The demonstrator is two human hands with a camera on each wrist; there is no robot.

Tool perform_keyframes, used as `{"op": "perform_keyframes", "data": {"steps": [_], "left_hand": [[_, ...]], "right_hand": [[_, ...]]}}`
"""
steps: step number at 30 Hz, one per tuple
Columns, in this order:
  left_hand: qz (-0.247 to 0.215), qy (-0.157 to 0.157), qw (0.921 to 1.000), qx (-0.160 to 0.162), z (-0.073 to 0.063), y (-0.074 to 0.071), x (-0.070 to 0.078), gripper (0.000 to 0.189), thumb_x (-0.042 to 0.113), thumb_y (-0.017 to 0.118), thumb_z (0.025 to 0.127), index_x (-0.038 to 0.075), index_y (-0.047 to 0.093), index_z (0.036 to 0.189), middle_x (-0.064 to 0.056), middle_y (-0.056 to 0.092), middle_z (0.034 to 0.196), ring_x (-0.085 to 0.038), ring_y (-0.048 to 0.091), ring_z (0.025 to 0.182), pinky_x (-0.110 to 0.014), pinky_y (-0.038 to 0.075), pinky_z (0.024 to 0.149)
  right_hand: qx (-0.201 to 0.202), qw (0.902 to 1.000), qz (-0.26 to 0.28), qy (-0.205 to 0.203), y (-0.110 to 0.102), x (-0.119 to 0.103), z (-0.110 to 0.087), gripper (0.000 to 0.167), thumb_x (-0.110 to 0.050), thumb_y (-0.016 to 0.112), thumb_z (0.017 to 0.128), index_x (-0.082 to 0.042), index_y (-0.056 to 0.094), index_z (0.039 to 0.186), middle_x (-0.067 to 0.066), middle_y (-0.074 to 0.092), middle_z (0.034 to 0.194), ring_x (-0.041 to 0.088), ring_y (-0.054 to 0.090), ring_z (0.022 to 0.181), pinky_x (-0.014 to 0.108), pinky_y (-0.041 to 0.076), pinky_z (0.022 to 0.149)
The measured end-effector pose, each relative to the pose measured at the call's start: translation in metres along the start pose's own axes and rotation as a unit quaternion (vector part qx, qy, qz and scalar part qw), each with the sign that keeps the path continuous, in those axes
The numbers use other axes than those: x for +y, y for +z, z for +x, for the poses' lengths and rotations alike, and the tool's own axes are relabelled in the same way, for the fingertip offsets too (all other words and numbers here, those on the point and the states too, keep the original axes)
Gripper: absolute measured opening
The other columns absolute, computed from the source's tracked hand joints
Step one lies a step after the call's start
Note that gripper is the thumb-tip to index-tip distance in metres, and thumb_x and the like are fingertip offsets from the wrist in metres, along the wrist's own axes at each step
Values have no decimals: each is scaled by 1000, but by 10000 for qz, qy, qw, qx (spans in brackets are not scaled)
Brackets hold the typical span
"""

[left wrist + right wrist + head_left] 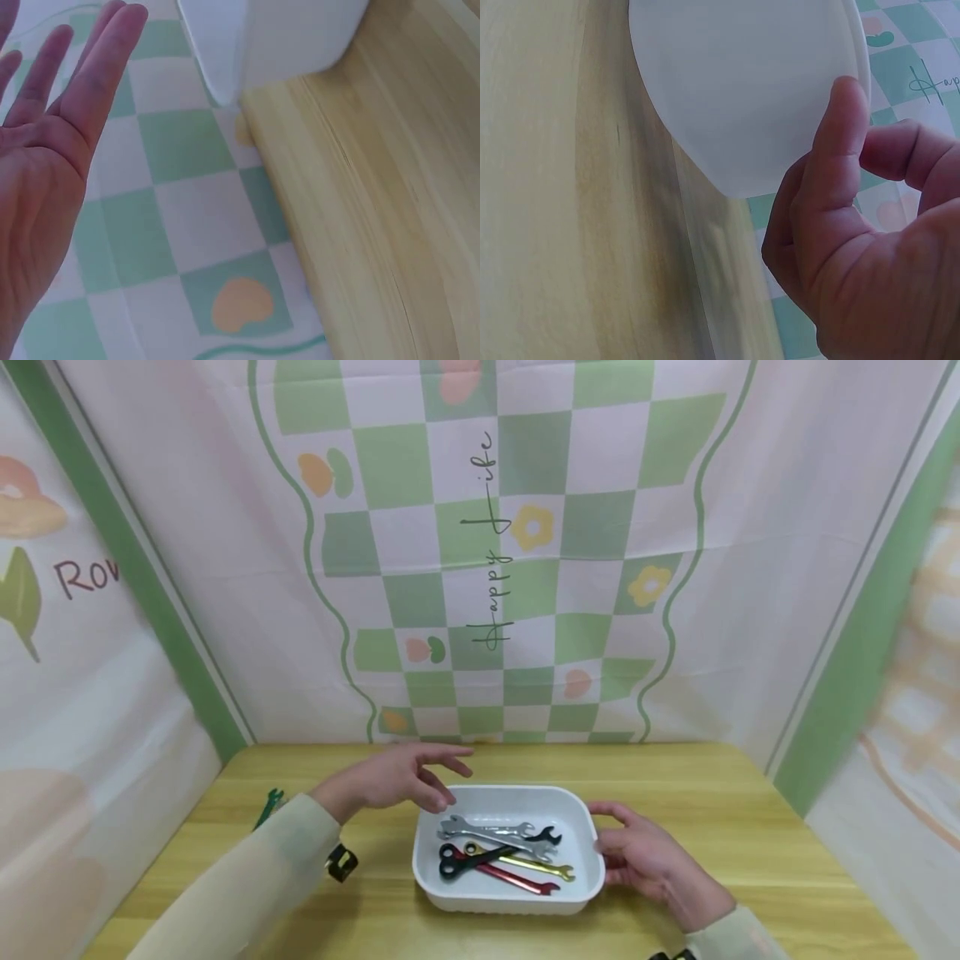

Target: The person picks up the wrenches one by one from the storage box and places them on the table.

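Observation:
A white rectangular tray [498,903] stands on the wooden table in front of me. Inside lie several wrenches: silver ones [491,837], a black ratchet wrench [468,862], a gold wrench [536,863] and a red wrench [517,881]. Over the tray's back left corner hovers my left hand [401,777], fingers spread and holding nothing. My right hand [645,860] is at the tray's right end, its fingers bent and fingertips against the outer wall near the rim, as the right wrist view also shows.
Left of the left forearm, a green wrench [268,807] lies on the table [675,777], partly hidden by the sleeve. A checkered cloth [495,568] hangs right behind the table's back edge, with further cloth on both sides.

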State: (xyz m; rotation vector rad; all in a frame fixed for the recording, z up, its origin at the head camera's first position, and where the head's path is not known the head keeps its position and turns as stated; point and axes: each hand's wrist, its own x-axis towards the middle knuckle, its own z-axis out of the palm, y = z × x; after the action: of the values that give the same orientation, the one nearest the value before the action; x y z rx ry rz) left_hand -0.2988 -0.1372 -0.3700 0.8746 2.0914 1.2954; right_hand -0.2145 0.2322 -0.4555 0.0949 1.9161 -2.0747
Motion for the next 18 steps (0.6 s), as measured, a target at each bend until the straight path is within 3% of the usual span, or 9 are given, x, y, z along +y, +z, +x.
{"op": "perform_keyframes", "data": {"steps": [7,13,18], "left_hand": [[-106,116,9987,-488,25,12,-4,75,-2,73,85,24,45,150,-2,55,138,-37,62,110,-39,56,85],[256,57,9978,-609,38,22,-6,76,-3,74,82,26,48,148,4,59,133,-27,66,105,-37,56,84],[998,-107,9932,-592,50,29,-9,70,5,78,82,27,53,144,10,62,127,-13,65,99,-32,54,84]], "right_hand": [[3,10000,-52,-4,1,0,0,79,6,61,79,-3,29,151,29,60,108,27,63,74,39,58,62],[46,10000,-40,-2,2,0,0,79,6,60,79,-3,30,150,30,60,108,27,63,74,40,58,62],[42,10000,7,-19,1,0,-1,78,6,61,78,-3,30,149,29,61,107,27,62,73,39,58,61]]}}
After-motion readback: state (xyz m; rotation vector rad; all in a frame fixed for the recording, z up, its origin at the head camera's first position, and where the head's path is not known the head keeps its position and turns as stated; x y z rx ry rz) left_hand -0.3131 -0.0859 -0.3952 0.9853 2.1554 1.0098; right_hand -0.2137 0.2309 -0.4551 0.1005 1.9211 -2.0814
